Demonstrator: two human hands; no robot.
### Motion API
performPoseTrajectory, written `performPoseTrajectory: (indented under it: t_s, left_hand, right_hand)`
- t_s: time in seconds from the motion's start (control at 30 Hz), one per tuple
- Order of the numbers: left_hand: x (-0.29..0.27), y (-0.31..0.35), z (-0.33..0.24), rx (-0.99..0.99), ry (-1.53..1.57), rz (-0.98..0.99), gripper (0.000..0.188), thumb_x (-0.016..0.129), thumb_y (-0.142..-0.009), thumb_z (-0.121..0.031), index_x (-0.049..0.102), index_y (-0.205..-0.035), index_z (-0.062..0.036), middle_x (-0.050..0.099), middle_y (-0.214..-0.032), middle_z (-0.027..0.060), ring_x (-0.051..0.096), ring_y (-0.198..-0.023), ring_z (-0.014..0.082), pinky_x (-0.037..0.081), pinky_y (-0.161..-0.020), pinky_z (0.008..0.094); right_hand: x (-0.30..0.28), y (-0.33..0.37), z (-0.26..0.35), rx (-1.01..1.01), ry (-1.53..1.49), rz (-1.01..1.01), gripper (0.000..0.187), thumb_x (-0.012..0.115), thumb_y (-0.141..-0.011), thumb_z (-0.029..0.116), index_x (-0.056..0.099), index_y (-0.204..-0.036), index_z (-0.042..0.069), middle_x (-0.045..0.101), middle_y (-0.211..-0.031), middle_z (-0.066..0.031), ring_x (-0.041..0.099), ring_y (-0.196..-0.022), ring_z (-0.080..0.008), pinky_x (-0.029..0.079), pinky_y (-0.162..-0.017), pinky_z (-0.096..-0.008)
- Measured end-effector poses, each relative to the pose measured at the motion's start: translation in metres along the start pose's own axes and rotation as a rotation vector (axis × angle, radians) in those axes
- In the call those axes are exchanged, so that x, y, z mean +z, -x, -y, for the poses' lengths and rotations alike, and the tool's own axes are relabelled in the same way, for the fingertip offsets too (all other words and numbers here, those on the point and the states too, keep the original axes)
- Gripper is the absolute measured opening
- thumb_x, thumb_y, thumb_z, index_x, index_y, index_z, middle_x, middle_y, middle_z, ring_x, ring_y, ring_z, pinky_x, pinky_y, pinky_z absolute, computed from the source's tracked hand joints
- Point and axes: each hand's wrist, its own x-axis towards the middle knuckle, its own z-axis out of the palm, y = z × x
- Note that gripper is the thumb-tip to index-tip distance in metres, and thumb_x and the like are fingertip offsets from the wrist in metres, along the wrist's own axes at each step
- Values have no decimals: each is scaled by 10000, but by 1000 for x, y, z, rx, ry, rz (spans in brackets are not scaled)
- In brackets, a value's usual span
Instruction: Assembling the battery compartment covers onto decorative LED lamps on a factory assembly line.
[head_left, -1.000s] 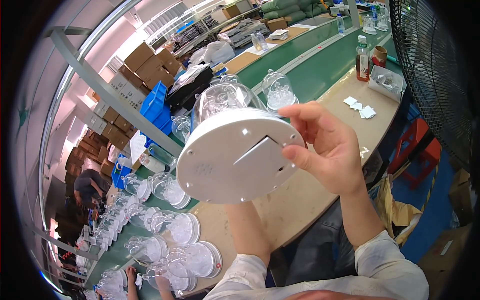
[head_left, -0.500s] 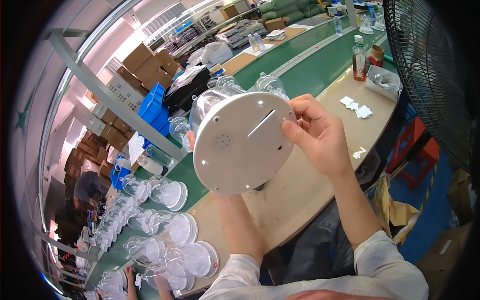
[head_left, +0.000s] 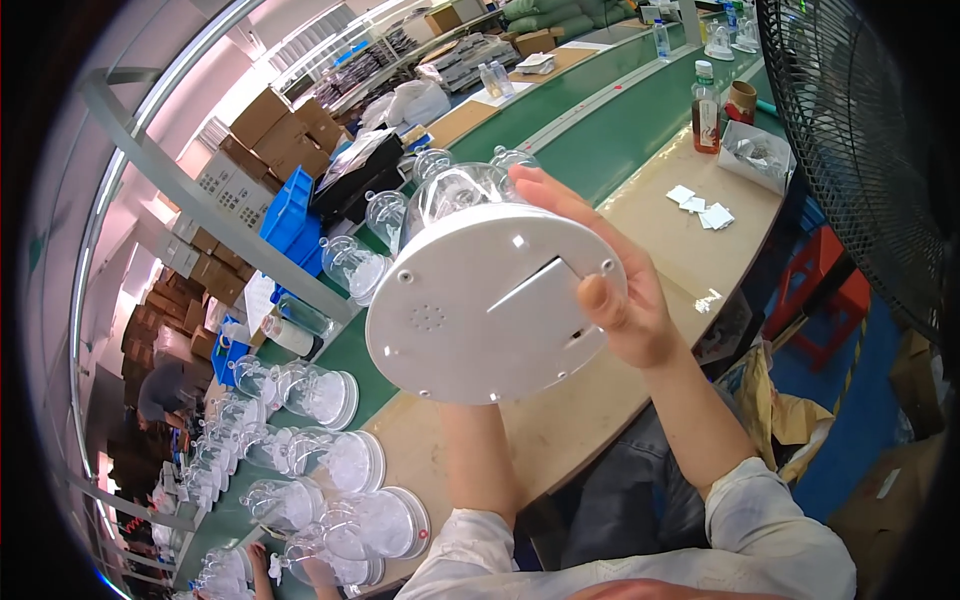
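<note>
left hand hidden behind white base, fan cut off above

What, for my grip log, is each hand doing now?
Left hand: hidden behind the white base; grip cannot be told.
Right hand: holding the white base at its right edge.

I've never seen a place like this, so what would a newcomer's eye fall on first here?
Probably the white round base under a clear dome, its underside filling the middle of the view, with the right hand at its right edge. Then the crowd of similar domes at lower left, and the big black fan along the right side.
</note>
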Motion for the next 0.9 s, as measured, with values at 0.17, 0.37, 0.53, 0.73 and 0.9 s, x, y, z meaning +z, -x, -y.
performPoseTrajectory:
  t_s: [0.17, 0.37, 0.53, 0.73, 0.9]
  left_hand:
    - [-1, -3, -1, 33, -294, 104, 606, 544, -945, -414, 384, -1430, -86, 421, -1447, 139, 445, -1306, 312, 397, -1079, 432]
    - [-5, -5, -1, 0, -590, 109, 613, 524, -942, -456, 397, -1420, -94, 442, -1425, 136, 458, -1295, 305, 419, -1067, 430]
    - [3, -8, 8, -56, -585, 98, 609, 515, -942, -462, 402, -1417, -99, 452, -1412, 142, 459, -1295, 298, 435, -1054, 424]
    - [6, 0, 14, -17, -126, -146, 600, 529, -938, -446, 413, -1411, -95, 467, -1403, 132, 488, -1267, 291, 438, -1047, 415]
    - [-12, -7, -4, 92, -713, 169, 568, 544, -948, -390, 412, -1411, -89, 463, -1406, 133, 473, -1278, 282, 430, -1052, 404]
  right_hand:
    - [2, 0, 9, 2, 151, 3, 681, 568, -933, 447, 439, -1382, -49, 386, -1474, -210, 234, -1440, -296, 178, -1152, -428]
    - [-1, 2, 11, 4, 173, -32, 597, 541, -959, 382, 458, -1365, -48, 446, -1430, -214, 225, -1440, -321, 164, -1155, -441]
    - [-9, 3, 9, -9, 242, -80, 576, 540, -962, 351, 459, -1359, -58, 484, -1392, -224, 304, -1406, -314, 206, -1145, -426]
    - [-8, 5, 12, 76, 35, -143, 582, 619, -933, 344, 496, -1336, -58, 491, -1389, -220, 429, -1329, -262, 314, -1099, -376]
    - [-6, 7, 15, 106, 29, -148, 570, 634, -926, 343, 519, -1315, -58, 499, -1386, -209, 466, -1296, -250, 349, -1077, -360]
